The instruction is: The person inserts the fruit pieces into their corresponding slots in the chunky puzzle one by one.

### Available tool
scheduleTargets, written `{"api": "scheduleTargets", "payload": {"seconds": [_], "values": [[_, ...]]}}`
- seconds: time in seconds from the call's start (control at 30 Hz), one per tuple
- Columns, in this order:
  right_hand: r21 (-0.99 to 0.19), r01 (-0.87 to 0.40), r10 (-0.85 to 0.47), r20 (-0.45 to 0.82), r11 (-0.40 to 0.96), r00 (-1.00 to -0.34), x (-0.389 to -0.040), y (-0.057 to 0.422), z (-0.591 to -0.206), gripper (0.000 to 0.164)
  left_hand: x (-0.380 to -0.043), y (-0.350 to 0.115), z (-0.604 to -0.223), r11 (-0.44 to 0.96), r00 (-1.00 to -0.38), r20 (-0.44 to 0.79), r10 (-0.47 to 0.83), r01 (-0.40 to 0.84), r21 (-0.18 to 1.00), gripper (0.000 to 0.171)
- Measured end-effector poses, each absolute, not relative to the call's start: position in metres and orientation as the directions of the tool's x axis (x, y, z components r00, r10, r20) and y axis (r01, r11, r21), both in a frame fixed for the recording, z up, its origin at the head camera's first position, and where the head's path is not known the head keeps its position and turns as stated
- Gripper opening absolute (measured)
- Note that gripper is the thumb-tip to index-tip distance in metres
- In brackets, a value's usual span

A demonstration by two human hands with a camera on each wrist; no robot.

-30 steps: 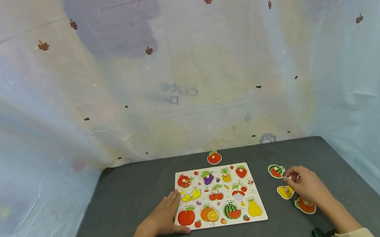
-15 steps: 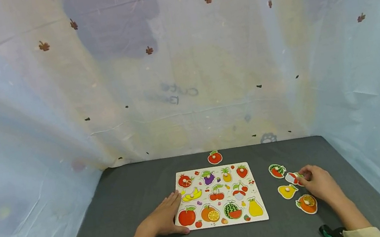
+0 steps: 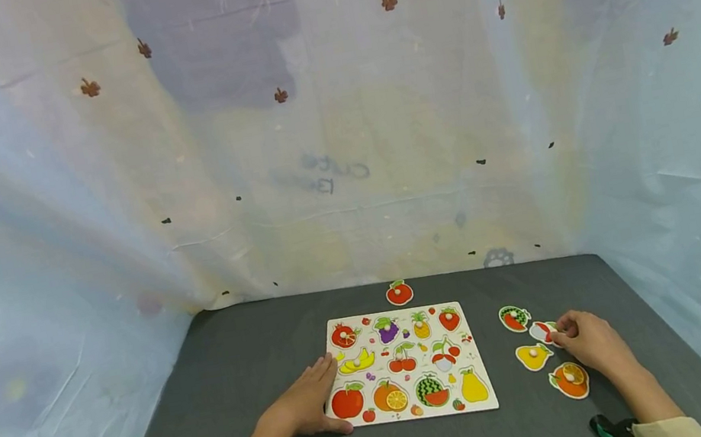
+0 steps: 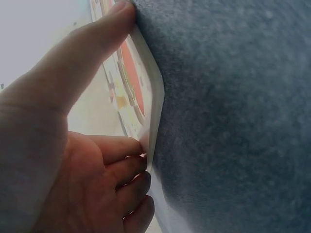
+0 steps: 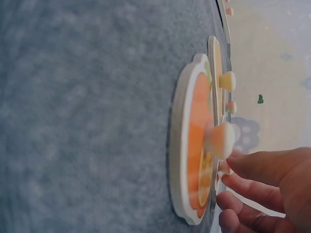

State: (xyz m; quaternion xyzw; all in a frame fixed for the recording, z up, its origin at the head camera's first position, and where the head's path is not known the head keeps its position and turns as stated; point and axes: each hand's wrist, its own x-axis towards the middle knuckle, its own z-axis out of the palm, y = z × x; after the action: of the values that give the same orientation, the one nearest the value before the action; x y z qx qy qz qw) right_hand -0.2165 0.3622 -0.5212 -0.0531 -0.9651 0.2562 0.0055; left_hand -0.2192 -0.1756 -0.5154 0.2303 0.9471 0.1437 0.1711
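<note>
A white fruit puzzle board [image 3: 418, 416] lies flat on the dark table. My left hand [image 3: 308, 403] rests against its left edge, thumb at the near left corner and fingers along the side. Right of the board, my right hand [image 3: 590, 341] pinches the knob of a red-and-white fruit puzzle piece [image 3: 539, 331], its right part hidden by the fingers. Around it lie a watermelon piece [image 3: 514, 318], a pear piece [image 3: 532, 356] and an orange piece [image 3: 569, 380]. In the right wrist view the orange piece [image 5: 194, 136] stands nearest the camera, with thumb and fingers beyond its knob.
A red fruit piece [image 3: 399, 293] with a green leaf lies behind the board. Several knobbed pieces, such as the grapes [image 3: 387, 330], sit in the board's back rows. A patterned curtain [image 3: 337, 136] surrounds the dark grey table [image 3: 257, 327] at the back and sides.
My right hand has shifted to the right with the red-and-white piece, which now lies between the watermelon and orange pieces. The orange piece is uncovered. My left hand stays at the board.
</note>
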Motion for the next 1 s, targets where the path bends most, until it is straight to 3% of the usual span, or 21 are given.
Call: {"api": "scheduleTargets", "payload": {"seconds": [1.0], "values": [[-0.477,0.126,0.155,0.021,0.870,-0.988,-0.2208,0.3573,-0.5184,0.026,-0.2169,-0.1727,-0.5149,0.873,-0.848,-0.262,0.460,0.378,0.306,0.121]]}}
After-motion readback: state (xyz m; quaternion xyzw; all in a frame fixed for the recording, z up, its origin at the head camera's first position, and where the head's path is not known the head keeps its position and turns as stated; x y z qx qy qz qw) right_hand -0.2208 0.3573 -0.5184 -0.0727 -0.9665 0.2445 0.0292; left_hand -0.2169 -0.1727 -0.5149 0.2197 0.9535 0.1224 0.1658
